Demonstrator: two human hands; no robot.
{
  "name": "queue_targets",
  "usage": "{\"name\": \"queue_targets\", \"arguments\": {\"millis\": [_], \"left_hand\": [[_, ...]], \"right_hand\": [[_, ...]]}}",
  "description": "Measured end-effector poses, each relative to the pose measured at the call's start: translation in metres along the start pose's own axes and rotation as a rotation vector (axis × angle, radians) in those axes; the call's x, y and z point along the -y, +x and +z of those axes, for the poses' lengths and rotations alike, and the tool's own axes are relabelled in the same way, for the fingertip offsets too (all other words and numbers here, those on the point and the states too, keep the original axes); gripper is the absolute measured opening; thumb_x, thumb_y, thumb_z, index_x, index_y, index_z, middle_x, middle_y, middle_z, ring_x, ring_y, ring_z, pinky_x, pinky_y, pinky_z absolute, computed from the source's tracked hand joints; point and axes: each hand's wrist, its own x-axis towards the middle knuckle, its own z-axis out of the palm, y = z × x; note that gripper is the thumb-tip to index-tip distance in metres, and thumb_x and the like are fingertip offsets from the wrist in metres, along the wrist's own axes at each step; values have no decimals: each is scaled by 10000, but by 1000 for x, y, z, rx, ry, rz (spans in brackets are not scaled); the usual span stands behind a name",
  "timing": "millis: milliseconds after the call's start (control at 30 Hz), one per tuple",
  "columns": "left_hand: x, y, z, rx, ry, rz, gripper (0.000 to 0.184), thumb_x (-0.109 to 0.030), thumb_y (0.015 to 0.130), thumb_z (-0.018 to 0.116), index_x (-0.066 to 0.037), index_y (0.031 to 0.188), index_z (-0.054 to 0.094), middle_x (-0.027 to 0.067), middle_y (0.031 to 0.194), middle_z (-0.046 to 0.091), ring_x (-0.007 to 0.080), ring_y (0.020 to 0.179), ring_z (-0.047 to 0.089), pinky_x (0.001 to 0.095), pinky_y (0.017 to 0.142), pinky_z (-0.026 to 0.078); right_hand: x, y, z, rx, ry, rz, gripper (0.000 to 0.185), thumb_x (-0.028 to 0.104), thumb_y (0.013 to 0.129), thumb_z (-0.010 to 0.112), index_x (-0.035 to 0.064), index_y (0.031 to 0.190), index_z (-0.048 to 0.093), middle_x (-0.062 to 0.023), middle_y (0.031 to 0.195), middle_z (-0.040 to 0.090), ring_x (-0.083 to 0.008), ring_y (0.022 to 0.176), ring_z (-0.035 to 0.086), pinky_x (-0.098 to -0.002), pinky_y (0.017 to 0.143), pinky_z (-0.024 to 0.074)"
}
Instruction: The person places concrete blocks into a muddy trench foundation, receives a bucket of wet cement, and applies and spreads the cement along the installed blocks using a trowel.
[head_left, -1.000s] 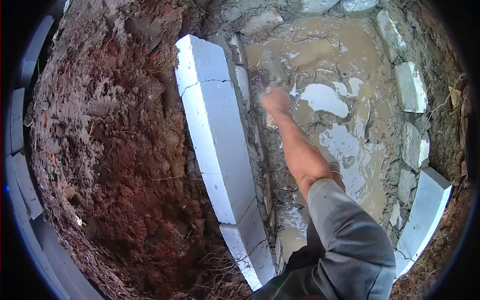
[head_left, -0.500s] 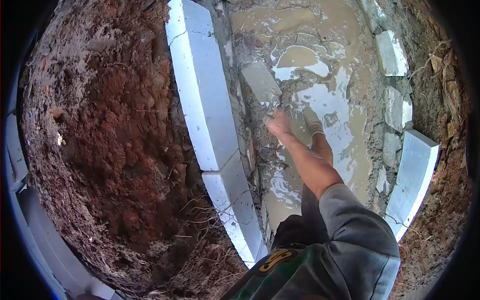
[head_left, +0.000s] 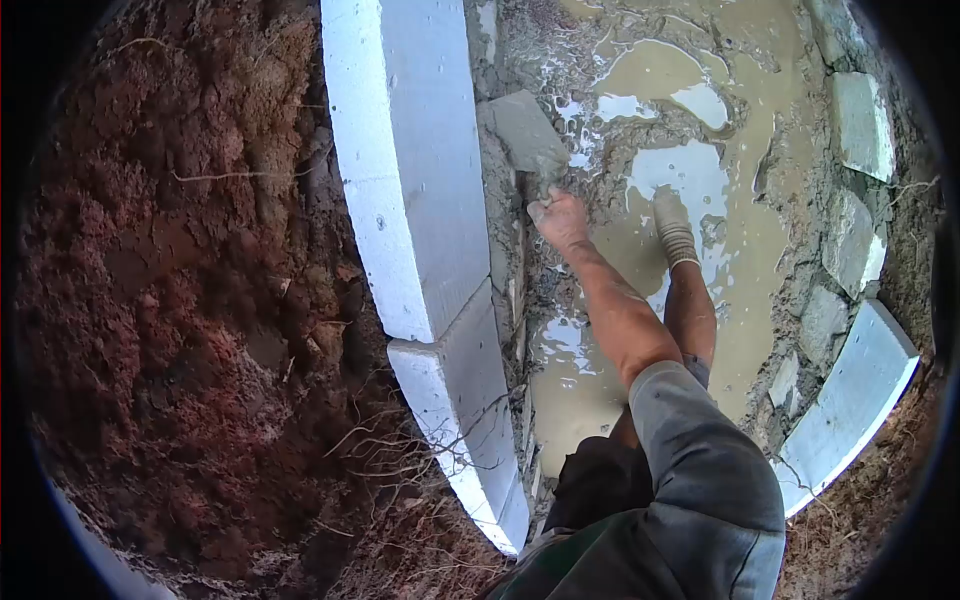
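Note:
My right hand [head_left: 562, 218] is closed around the handle of a trowel [head_left: 524, 132]. The trowel's broad flat blade is coated in grey mud and points up and left. It lies at the foot of the pale block wall [head_left: 430, 170], over a strip of wet mortar or mud. My fingers cover most of the handle. My left hand is out of view. Muddy water [head_left: 745, 330] covers the trench floor to the right of my hand. One of my feet, in a ribbed sock or boot [head_left: 676, 228], stands in it.
Reddish soil [head_left: 180, 300] banks up left of the wall, with thin roots [head_left: 400, 450] near its lower end. On the right, broken pale block pieces [head_left: 862, 125] line the trench edge, along with a longer pale block [head_left: 845, 405].
The view has shifted, so the wall looks larger. My right hand and trowel are closer to the wall's foot, and the blade is tilted slightly differently.

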Motion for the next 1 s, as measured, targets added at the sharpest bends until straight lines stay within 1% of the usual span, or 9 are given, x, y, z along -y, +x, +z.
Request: {"name": "queue_targets", "arguments": {"millis": [200,400,500,533,667,767,800,900,1000], "left_hand": [[-23,6,2,-301,-273,-159,299,-400,810,537,-109,851,591,68,805,559,260,743,525,408,654,409],[9,14,60,-510,-122,69,269,-329,869,500,-90,805,606,75,769,572,275,671,536,405,597,418],[-53,22,-7,-445,-593,-402,297,-265,876,506,-57,695,616,119,673,591,296,610,545,420,577,424],[-65,28,-13,-615,-771,-336,332,-257,846,543,-21,623,611,179,609,593,327,559,555,435,540,425],[-66,23,-22,-484,-509,-444,322,-272,842,547,-14,664,621,190,653,612,329,593,582,443,554,438],[-66,20,-18,-454,-474,-459,303,-277,843,558,-21,699,626,168,684,627,292,626,596,414,590,458],[-64,20,-15,-311,-459,-515,307,-346,839,515,-66,775,624,148,751,631,287,673,598,412,623,454],[-46,19,3,103,-403,-728,455,-553,828,389,-202,1005,618,90,951,643,275,813,605,407,721,440],[-47,18,-15,307,-307,-789,654,-727,789,285,-309,1189,590,44,1119,639,280,972,593,423,821,407]], "right_hand": [[-49,-99,30,10,-19,-93,332,339,711,570,18,785,607,-251,697,601,-429,726,596,-472,699,494],[-67,-151,40,22,-142,-39,380,346,726,538,-6,843,618,-255,775,619,-407,797,608,-453,766,486],[-33,-187,21,99,-81,-9,390,341,731,533,-16,862,622,-258,851,627,-397,836,610,-443,790,484],[-39,-200,35,89,-67,-20,384,337,732,533,-14,857,626,-257,877,628,-394,845,611,-441,790,485],[-64,-234,93,159,409,110,337,310,731,551,-16,775,622,-200,766,623,-349,762,617,-400,726,496],[-89,-243,93,375,375,-259,288,325,768,589,39,748,611,-103,583,537,-244,543,570,-381,511,463],[-91,-245,80,638,984,149,261,317,776,600,57,754,609,-85,567,525,-229,504,553,-380,466,443],[-66,-260,32,654,1448,524,139,221,769,636,88,785,598,-38,584,543,-181,414,497,-345,366,395],[-22,-274,-61,480,1260,511,137,187,734,646,75,794,595,-39,613,561,-149,451,510,-297,381,414]]}}
